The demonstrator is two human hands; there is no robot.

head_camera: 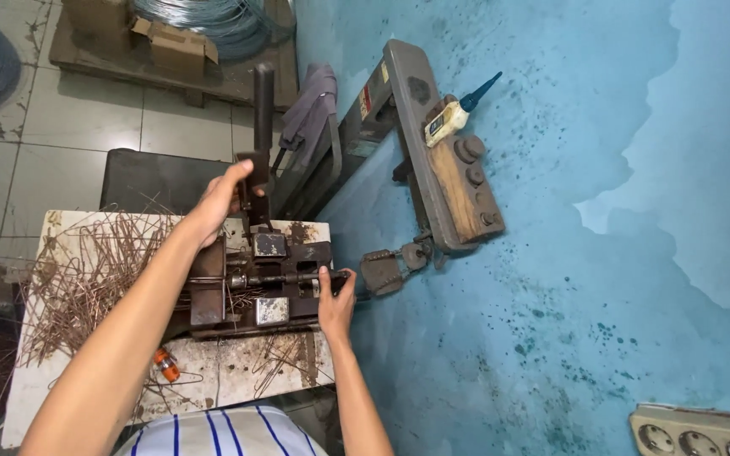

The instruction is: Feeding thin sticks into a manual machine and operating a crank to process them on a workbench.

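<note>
A dark, rusty hand-operated metal press (268, 283) stands on a worn white bench (238, 384). My left hand (223, 198) is closed around the lower part of its upright black lever (263, 110). My right hand (336, 295) grips the end of a thin metal rod (293, 279) that lies across the machine's middle. A heap of thin rusty bent wires (86, 274) lies on the bench to the left of the machine, under my left forearm.
A small orange object (166, 365) lies on the bench front. A heavy grey machine (445, 160) with a glue bottle (454, 114) leans against the blue wall. Wire coils (213, 21) and cardboard boxes sit on a pallet behind. A socket strip (703, 431) is at lower right.
</note>
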